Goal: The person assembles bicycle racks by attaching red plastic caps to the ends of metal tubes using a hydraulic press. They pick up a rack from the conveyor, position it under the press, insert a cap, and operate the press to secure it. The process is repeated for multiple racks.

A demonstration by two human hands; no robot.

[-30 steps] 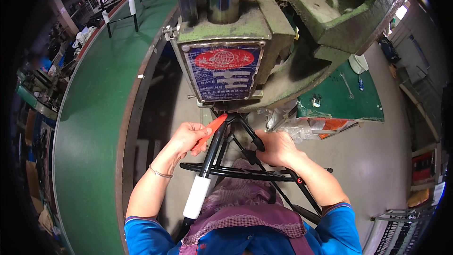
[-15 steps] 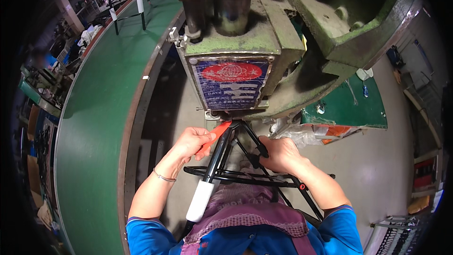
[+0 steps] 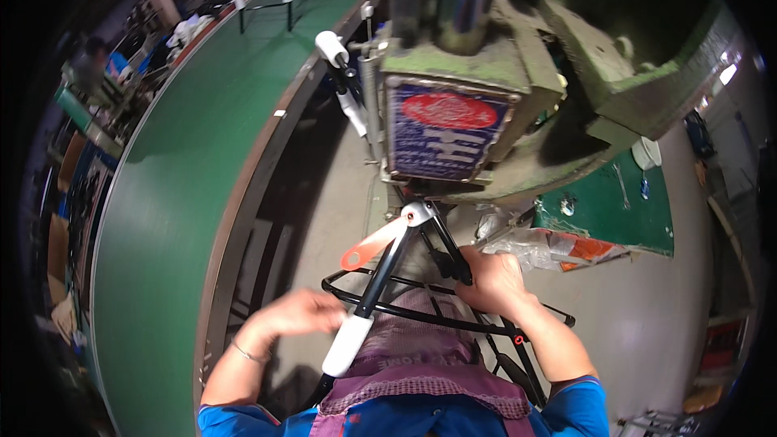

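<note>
A folding frame of black tubes (image 3: 384, 275) stands before me under the press head. At its top is a silver joint (image 3: 418, 212), from which a flat orange strip (image 3: 374, 243) with a round hole in its free end slants down to the left. My right hand (image 3: 495, 282) is closed around a black tube on the right side, its fingertips partly hidden. My left hand (image 3: 301, 312), slightly blurred, holds nothing visible; its fingers stretch toward the white sleeve (image 3: 348, 345) on the left tube, and I cannot tell whether they touch it.
The green press (image 3: 461, 65) with a blue-and-red plate rises straight ahead. A white-capped black tube assembly (image 3: 332, 47) stands left of it. A long green conveyor (image 3: 186, 218) runs along the left, bearing more tube frames. On the right a green table (image 3: 603, 202) carries tools.
My left hand has let go of the orange strip and moved down beside the white sleeve. The silver joint now shows outside the press head. My right hand keeps its hold.
</note>
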